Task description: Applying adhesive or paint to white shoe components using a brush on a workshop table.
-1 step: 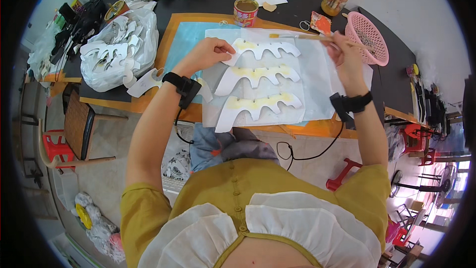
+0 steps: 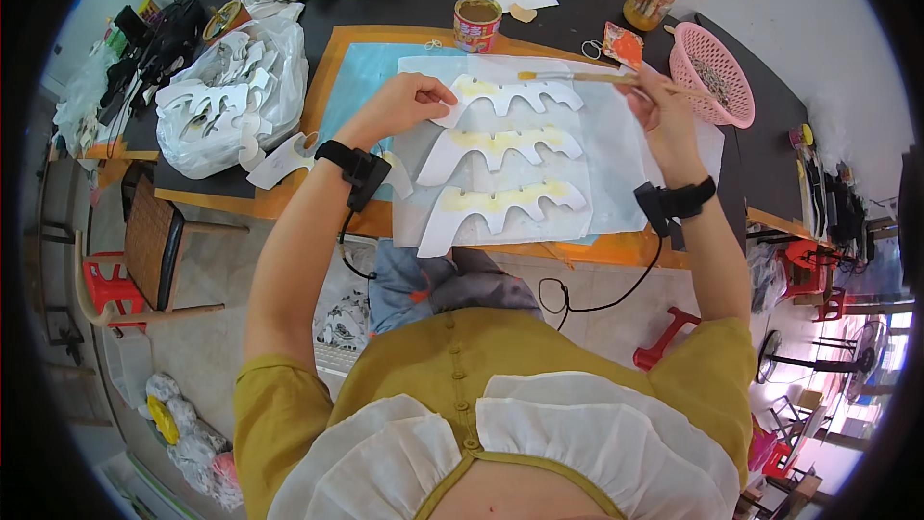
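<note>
Three white scalloped cut-out pieces lie one below another on white paper (image 2: pixel 563 228), each with yellowish smears along its upper part. At the left end of the top cut-out piece (image 2: pixel 510 96), my left hand (image 2: pixel 406 104) is closed, its thumb and fingertips on the edge. My right hand (image 2: pixel 664 120) grips a thin wooden brush (image 2: pixel 577 77), held almost level with its yellowish bristles pointing left above the top piece. Nearer to me are the middle cut-out piece (image 2: pixel 462 149) and the bottom cut-out piece (image 2: pixel 462 210).
An opened tin (image 2: pixel 476 31) stands behind the paper. On the left, a plastic bag (image 2: pixel 197 152) bulges with white cut-outs. Toward the right are a pink basket (image 2: pixel 688 48), an orange packet (image 2: pixel 623 43) and a jar of brushes (image 2: pixel 643 12). Black straps with cables circle both wrists.
My right hand has shifted slightly left with the brush, and its bristle end sits a little lower and farther left. My left hand and the cut-out pieces stay put.
</note>
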Tool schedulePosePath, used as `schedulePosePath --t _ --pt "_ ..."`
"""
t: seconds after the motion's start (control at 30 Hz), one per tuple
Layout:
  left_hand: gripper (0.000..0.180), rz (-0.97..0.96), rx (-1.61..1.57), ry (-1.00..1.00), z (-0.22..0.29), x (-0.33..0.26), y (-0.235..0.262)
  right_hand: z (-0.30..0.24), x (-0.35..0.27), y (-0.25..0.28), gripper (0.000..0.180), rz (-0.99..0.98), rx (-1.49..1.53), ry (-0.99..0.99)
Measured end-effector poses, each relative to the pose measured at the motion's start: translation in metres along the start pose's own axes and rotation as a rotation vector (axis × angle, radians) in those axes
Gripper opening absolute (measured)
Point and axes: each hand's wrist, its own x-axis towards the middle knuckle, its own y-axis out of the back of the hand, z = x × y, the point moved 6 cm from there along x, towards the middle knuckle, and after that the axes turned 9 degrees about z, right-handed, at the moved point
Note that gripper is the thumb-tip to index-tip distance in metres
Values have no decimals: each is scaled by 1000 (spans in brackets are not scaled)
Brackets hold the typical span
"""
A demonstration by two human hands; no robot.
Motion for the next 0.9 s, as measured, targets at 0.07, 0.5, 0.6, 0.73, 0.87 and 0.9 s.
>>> schedulePosePath --t 0.07,0.5,0.6,0.73,0.87,0.9 --pt "20 -2 9 7 1 -1 0 22 0 -3 19 -21 17 -129" --pt "20 -2 15 34 -3 -2 1 41 3 -12 18 60 20 -191" --pt "20 0 23 38 -2 -2 2 42 6 -7 17 72 19 -174" --pt "20 0 21 49 1 -3 1 39 7 -4 15 43 40 -127" --pt "20 3 17 51 -1 -2 1 39 5 -10 12 -13 55 -125" --pt "20 -2 4 59 -2 -2 1 38 4 -10 12 -14 56 -124"
